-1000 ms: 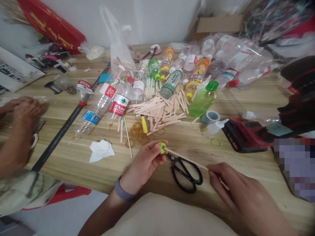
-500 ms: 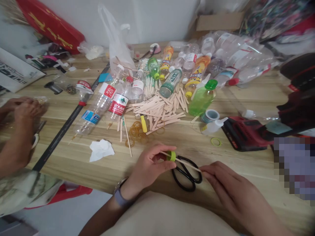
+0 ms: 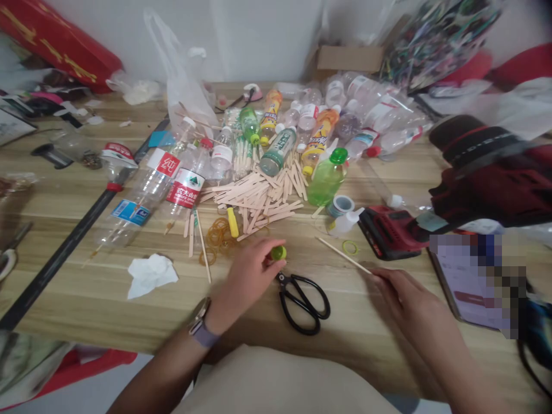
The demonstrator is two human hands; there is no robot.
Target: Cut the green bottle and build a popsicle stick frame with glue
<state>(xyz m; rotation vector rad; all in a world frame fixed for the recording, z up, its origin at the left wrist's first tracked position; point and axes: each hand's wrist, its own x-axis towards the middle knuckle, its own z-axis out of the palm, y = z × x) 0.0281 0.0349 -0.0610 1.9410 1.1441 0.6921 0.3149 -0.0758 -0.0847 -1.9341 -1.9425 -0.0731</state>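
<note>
Green cap (image 3: 278, 252), frame centre, pinched in left hand (image 3: 248, 273) fingers just above the surface (image 3: 129, 322). Right hand (image 3: 405, 293) fingers grip thin wooden stick (image 3: 344, 255) by its near end, lower right. Risk: stick may snap if levered against surface.

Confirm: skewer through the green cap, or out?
Out. The left hand holds the green cap; the right hand holds the skewer apart from it.

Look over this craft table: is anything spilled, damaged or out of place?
Yes. Craft sticks lie spilled in a loose heap mid-table, with rubber bands scattered beside them. Most bottles lie tipped on their sides. A crumpled tissue sits near the front edge.
</note>
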